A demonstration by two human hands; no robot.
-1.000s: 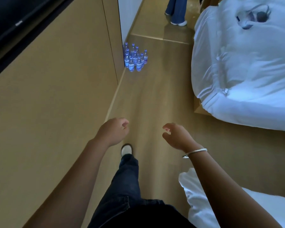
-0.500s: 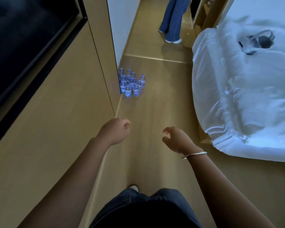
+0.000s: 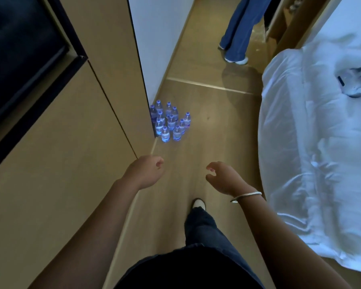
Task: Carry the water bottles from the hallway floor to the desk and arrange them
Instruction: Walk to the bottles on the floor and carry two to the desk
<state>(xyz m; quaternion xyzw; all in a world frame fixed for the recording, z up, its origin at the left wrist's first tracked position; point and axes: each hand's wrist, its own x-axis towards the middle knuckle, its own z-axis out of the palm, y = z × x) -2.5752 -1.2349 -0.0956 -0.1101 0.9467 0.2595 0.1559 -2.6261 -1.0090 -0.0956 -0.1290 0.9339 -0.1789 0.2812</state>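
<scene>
Several small clear water bottles (image 3: pixel 169 122) with blue caps stand upright in a tight cluster on the wooden floor, against the corner of the wood-panelled wall. Both my arms reach forward, well short of them. My left hand (image 3: pixel 146 171) hangs loosely curled and holds nothing. My right hand (image 3: pixel 223 177), a silver bangle on its wrist, has relaxed, slightly curled fingers and is also empty. The desk is out of view.
A wood-panelled wall (image 3: pixel 67 163) with a dark screen (image 3: pixel 19 59) runs along the left. A bed with white bedding (image 3: pixel 321 142) fills the right side, a headset (image 3: pixel 354 84) lying on it. Another person's legs (image 3: pixel 240 32) stand in the hallway beyond the bottles.
I have walked forward, so the bottles are nearer and lower in view. My right foot is now stepping ahead. Both hands stay empty in the same pose.
</scene>
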